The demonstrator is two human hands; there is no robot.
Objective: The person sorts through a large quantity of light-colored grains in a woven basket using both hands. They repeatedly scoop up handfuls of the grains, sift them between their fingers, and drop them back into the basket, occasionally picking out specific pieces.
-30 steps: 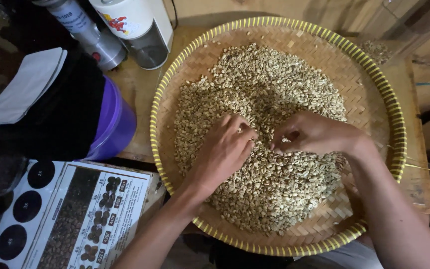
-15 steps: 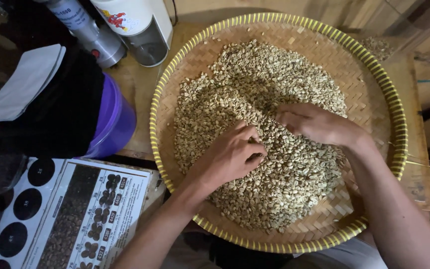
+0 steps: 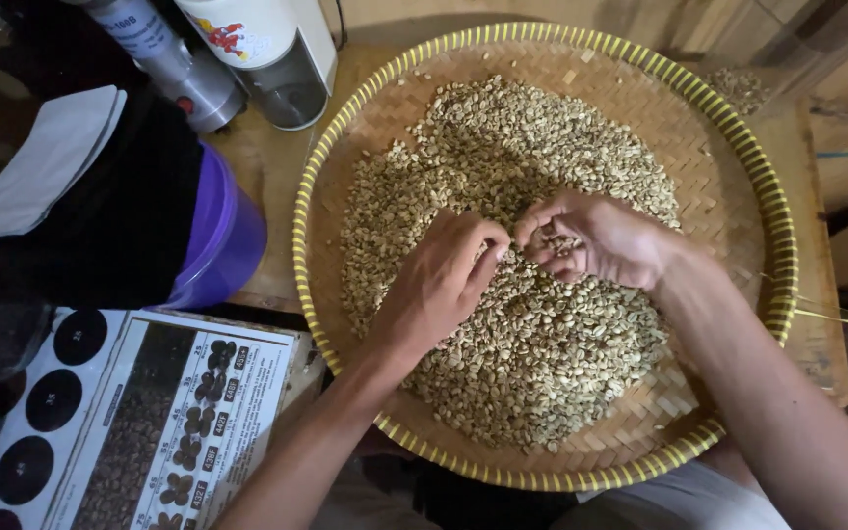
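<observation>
A round woven bamboo tray (image 3: 738, 196) with a yellow-striped rim holds a wide heap of pale green unroasted coffee beans (image 3: 532, 353). My left hand (image 3: 439, 290) rests palm down on the heap near its middle, fingers curled into the beans. My right hand (image 3: 591, 236) is just beside it, fingers cupped, with a few beans lying in the hollow of the fingers. The fingertips of both hands nearly meet above the pile.
A purple bucket (image 3: 223, 245) lined with a black bag stands left of the tray. A printed chart with dark circles and bean pictures (image 3: 120, 422) lies at the lower left. Two cylindrical containers (image 3: 257, 49) stand at the top. The wooden table edge (image 3: 821, 334) shows at the right.
Both hands have drawn together over the middle of the heap. The right hand has lifted slightly and turned, now cupping a few beans. The left hand moved up and right.
</observation>
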